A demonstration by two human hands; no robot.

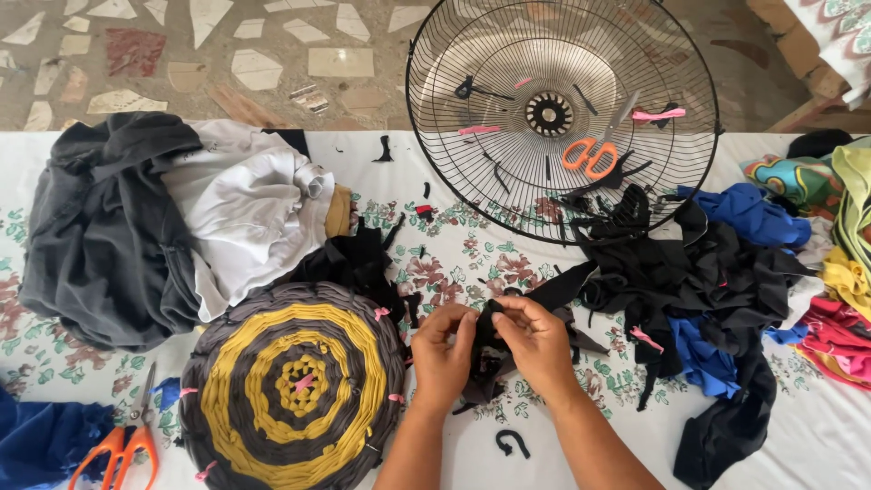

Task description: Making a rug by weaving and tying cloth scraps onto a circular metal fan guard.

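**Hands work a black fabric strip beside a woven round mat**

Pinching a black fabric strip [491, 349] between them, the left hand [442, 356] and right hand [535, 343] meet at about 6 o'clock in the head view, low over the floral tabletop [454, 259]. Both hands are clenched on the strip, fingertips close together, which seems to keep the cloth taut between them; its loose end trails down onto the cover below the wrists.

At 7 o'clock, just beside the left forearm, lies a round woven mat [292, 388] in rings of yellow and dark grey, with small pink ties at its rim. Orange-handled scissors [122, 440] rest at 8 o'clock, near a blue cloth [41, 440]. A heap of grey and white garments [163, 218] fills 10 o'clock.

At 1 o'clock a black wire fan guard [562, 113] lies flat, holding a second pair of orange scissors [592, 152], pink scraps and black offcuts. A pile of black and blue rags [699, 290] spreads from 3 to 4 o'clock, touching the guard's rim and crowding the right hand's side. Brighter cloths [839, 272] are stacked at the far right edge. A small curled black scrap [513, 443] sits between the forearms.
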